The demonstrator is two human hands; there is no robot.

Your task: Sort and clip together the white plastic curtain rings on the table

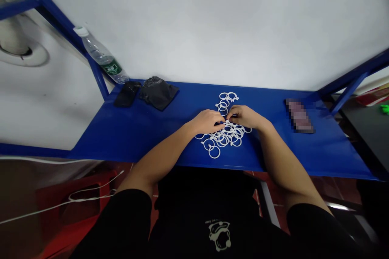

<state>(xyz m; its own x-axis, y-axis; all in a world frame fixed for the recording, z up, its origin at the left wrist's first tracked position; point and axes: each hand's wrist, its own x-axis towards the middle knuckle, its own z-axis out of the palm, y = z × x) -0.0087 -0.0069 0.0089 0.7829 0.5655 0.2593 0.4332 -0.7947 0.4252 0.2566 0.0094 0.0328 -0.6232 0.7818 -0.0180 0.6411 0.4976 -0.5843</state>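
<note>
A loose pile of white plastic curtain rings (221, 141), each with a small eyelet, lies on the blue tabletop. My left hand (208, 121) reaches over the pile's left side, its fingers curled together on a white ring at the pile's upper edge. Close against it, my right hand (244, 116) comes in from the right with thumb and forefinger pinched on a ring too. The fingertips nearly meet, and the fingers partly cover what they hold. Behind the hands is a smaller group of white rings (223, 104), some overlapping.
At the back left lie a black pouch (158, 92) and a dark flat object (127, 94). A plastic bottle (101, 54) leans in the corner by the blue frame. A blurred-out rectangular object (299, 116) rests at the right. The white wall (212, 28) stands behind the table (121, 137).
</note>
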